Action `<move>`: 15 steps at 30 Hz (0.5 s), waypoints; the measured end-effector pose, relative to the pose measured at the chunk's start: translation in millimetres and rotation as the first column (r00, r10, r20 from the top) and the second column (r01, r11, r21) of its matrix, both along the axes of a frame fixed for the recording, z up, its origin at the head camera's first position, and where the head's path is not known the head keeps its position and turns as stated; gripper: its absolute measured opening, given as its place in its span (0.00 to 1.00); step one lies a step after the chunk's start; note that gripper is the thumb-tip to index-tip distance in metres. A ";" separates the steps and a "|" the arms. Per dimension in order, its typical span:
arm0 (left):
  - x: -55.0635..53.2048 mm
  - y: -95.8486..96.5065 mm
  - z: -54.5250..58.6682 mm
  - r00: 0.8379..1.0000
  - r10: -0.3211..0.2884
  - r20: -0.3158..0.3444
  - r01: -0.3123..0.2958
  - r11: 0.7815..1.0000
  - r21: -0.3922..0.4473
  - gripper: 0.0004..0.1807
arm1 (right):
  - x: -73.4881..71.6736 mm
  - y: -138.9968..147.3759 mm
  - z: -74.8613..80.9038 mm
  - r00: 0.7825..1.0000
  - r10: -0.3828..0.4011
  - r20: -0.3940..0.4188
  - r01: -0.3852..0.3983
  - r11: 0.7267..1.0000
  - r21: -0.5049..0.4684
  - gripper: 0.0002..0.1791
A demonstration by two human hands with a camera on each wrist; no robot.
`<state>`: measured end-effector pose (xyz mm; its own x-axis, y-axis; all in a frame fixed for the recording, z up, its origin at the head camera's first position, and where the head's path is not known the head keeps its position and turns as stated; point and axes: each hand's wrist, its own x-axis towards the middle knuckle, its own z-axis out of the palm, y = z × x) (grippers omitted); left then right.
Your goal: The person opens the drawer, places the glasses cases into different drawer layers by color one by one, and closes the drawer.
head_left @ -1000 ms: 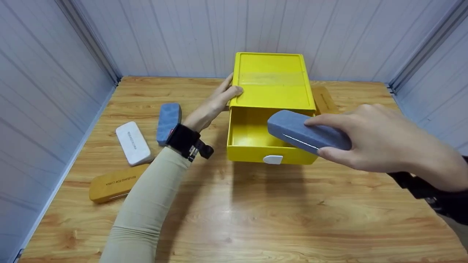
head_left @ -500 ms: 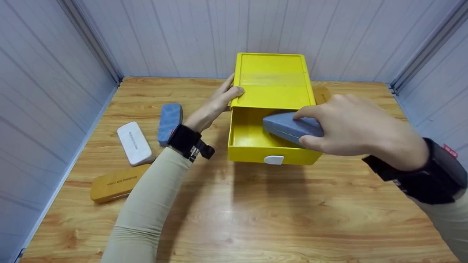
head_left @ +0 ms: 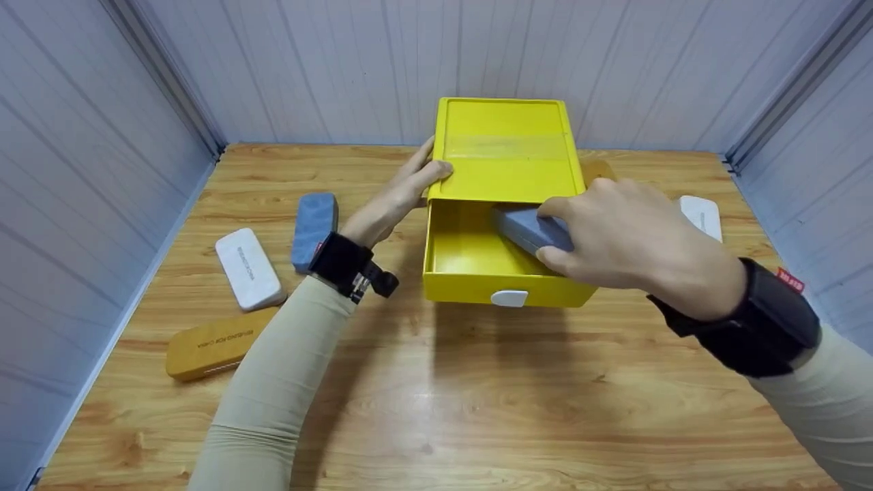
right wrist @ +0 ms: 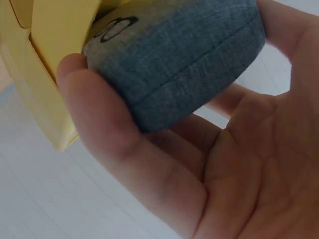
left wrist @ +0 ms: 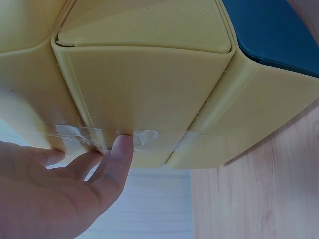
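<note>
Between the thumb and fingers of my right hand (head_left: 627,235) is a blue-grey fabric glasses case (head_left: 528,228). Its far end is inside the pulled-out yellow drawer (head_left: 453,290), over the right part. The right wrist view shows a spectacles outline printed on the case (right wrist: 184,64), with fingers curled round its near end. My left hand (head_left: 395,194) rests against the left side of the yellow drawer cabinet (head_left: 505,129), thumb on the top edge. In the left wrist view, its fingertips touch the cabinet's side (left wrist: 134,99) beside a strip of clear tape (left wrist: 144,137).
Left on the wooden table (head_left: 423,409) lie a blue case (head_left: 315,228), a white case (head_left: 249,269) and a mustard case (head_left: 211,346), partly behind my left forearm. Another white case (head_left: 702,215) lies far right. A mustard case (head_left: 597,169) shows behind the cabinet's right side.
My right hand has moved left and down, carrying the blue-grey glasses case from above the drawer's right front corner into the drawer. The white case at right has come into view. My left hand stays put.
</note>
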<state>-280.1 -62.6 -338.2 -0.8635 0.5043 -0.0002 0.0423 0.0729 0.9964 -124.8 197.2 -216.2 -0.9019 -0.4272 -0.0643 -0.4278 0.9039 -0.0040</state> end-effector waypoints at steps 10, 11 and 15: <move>-0.6 0.3 -1.3 1.000 0.005 0.001 -0.005 1.000 0.005 0.49 | -3.3 -10.0 -2.8 0.998 -0.064 0.000 0.064 0.997 -0.036 0.16; -0.3 0.2 -1.2 1.000 0.006 0.001 -0.006 1.000 0.001 0.49 | -3.6 -10.7 -3.2 0.998 -0.070 -0.003 0.070 0.997 -0.035 0.16; 0.5 0.0 -1.2 1.000 0.007 0.000 -0.007 1.000 -0.009 0.50 | -3.5 -13.8 -4.9 0.996 -0.088 -0.018 0.087 0.996 -0.015 0.17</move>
